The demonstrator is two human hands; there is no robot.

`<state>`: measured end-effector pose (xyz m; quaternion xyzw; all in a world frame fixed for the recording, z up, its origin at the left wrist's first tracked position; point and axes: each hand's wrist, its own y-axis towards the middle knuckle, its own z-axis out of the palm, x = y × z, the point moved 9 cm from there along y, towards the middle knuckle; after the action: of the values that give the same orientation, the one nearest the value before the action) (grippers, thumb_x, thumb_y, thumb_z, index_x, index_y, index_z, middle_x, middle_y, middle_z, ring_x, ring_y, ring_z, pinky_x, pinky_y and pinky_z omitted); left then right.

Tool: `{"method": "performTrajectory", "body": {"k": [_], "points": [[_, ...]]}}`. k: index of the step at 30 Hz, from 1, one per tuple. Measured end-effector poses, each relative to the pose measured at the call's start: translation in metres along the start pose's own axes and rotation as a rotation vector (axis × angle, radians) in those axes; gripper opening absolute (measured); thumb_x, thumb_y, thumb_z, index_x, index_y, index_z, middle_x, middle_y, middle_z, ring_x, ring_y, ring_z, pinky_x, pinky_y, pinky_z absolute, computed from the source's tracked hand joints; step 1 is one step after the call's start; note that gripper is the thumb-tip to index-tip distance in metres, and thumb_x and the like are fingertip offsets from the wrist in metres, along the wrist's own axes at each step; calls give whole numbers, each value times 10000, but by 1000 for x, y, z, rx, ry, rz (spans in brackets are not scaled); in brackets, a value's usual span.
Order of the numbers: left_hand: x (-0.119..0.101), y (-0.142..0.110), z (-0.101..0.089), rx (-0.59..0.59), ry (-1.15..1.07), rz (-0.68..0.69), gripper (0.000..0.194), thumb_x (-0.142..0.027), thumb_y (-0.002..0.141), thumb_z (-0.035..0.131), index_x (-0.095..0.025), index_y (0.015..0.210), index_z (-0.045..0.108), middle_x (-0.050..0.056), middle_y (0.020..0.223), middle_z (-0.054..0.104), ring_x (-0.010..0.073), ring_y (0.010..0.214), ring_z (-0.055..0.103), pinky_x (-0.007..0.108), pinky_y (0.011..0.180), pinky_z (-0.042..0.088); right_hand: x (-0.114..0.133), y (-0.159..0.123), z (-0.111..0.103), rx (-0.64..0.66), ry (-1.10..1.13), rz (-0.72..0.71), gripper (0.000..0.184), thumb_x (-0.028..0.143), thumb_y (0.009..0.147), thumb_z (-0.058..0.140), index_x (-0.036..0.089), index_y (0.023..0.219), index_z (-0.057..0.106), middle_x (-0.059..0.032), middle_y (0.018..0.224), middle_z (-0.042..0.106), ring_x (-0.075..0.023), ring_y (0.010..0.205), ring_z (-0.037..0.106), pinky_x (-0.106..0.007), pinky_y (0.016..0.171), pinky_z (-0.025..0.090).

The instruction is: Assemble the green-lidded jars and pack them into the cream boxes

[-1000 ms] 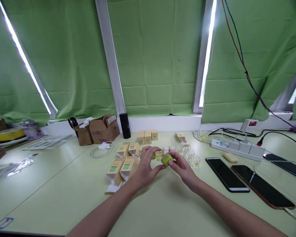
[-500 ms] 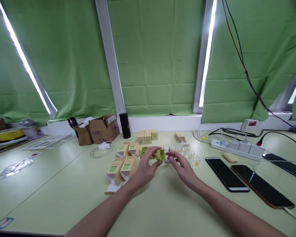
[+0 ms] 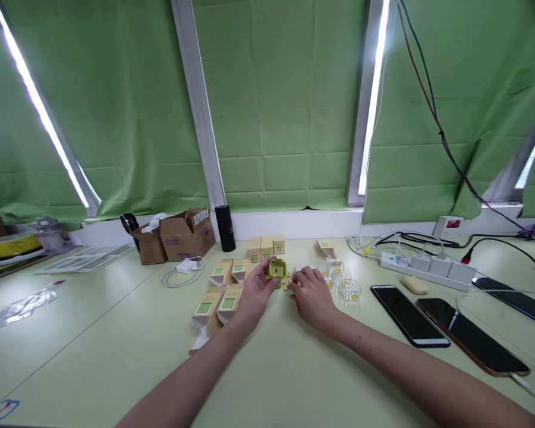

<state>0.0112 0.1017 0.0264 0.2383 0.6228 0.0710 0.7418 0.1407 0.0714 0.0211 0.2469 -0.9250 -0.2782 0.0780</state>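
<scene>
My left hand (image 3: 255, 292) grips a small green plastic case (image 3: 277, 269), held up with its hollow side toward me. My right hand (image 3: 311, 293) rests palm down on the table just right of it, fingers curled over small yellow and white pieces (image 3: 288, 282); what they hold, if anything, is hidden. Open tan cartons with green labels (image 3: 223, 295) lie under and left of my left hand. Three upright tan boxes (image 3: 266, 246) stand behind the hands. Small clear cups with yellow dots (image 3: 344, 280) sit right of my right hand.
Two phones (image 3: 409, 314) lie at the right, with a white power strip (image 3: 428, 267) and cables behind them. Brown cardboard boxes (image 3: 185, 233) and a black cylinder (image 3: 224, 227) stand by the window sill. Plastic sheets (image 3: 87, 258) lie at far left.
The green case passed from between both hands into my left hand alone and moved left and away. My right hand let go and dropped onto the small pieces on the table.
</scene>
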Motion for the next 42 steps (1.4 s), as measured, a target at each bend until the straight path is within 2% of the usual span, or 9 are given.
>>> {"method": "performTrajectory", "body": {"k": [3, 8, 17, 21, 24, 28, 32, 37, 42], "points": [[-1, -1, 1, 8, 6, 6, 599, -328, 839, 782, -208, 1393, 588, 131, 1425, 626, 266, 1321, 591, 402, 1101, 504, 0, 15, 19, 98, -98, 27, 145, 139, 891, 635, 195, 935, 762, -148, 1044, 683, -317, 1056, 495, -446, 880, 353], [-3, -3, 3, 9, -20, -1, 611, -336, 819, 800, -193, 1378, 597, 136, 1446, 615, 267, 1333, 587, 402, 1137, 478, 0, 29, 34, 125, -130, 46, 136, 96, 854, 629, 154, 864, 752, -159, 950, 672, -314, 1021, 494, -434, 857, 330], [-9, 0, -1, -45, 0, 19, 615, -355, 804, 805, -188, 1358, 598, 130, 1381, 649, 251, 1243, 636, 378, 1055, 531, 2, 3, 20, 107, -94, 20, 170, 56, 860, 597, 183, 896, 704, -120, 963, 710, -294, 1026, 522, -418, 859, 343], [-12, -1, 1, -38, 5, 43, 579, -338, 833, 786, -195, 1361, 595, 124, 1378, 648, 239, 1220, 639, 366, 1036, 535, -7, -18, -7, 4, 187, 114, 208, 34, 855, 574, 218, 830, 667, -72, 842, 712, -266, 947, 566, -394, 809, 370], [-10, -2, 2, -33, 30, 55, 553, -327, 857, 769, -212, 1370, 599, 115, 1398, 635, 233, 1217, 635, 353, 1026, 532, -23, -27, -19, -38, 419, 239, 172, 88, 854, 588, 229, 837, 684, -66, 900, 710, -256, 915, 599, -404, 833, 418], [-7, -2, 3, -48, 58, 50, 568, -331, 864, 763, -222, 1394, 590, 116, 1414, 625, 227, 1179, 652, 347, 1003, 538, -45, -30, -16, -29, 747, 397, 84, 245, 845, 644, 236, 767, 672, -37, 839, 717, -241, 828, 627, -396, 788, 469], [-14, -1, 9, -63, 83, 52, 567, -335, 858, 760, -215, 1388, 599, 119, 1392, 642, 224, 1127, 674, 350, 991, 544, -56, -29, -15, -76, 1072, 465, 85, 307, 805, 657, 223, 789, 648, -22, 762, 710, -220, 773, 657, -363, 751, 491], [-24, -1, 22, -69, 109, 47, 538, -323, 847, 754, -203, 1354, 619, 111, 1342, 672, 236, 1152, 667, 348, 995, 543, -61, -32, -28, -173, 1152, 491, 120, 314, 809, 649, 237, 862, 574, 18, 663, 648, -206, 715, 647, -321, 684, 441], [-17, -5, 27, -52, 104, 40, 530, -300, 846, 755, -209, 1348, 615, 107, 1340, 675, 242, 1161, 658, 367, 1021, 523, -62, -37, -42, -265, 1049, 466, 82, 306, 884, 581, 239, 846, 552, -2, 774, 630, -188, 733, 586, -305, 662, 410]]}}
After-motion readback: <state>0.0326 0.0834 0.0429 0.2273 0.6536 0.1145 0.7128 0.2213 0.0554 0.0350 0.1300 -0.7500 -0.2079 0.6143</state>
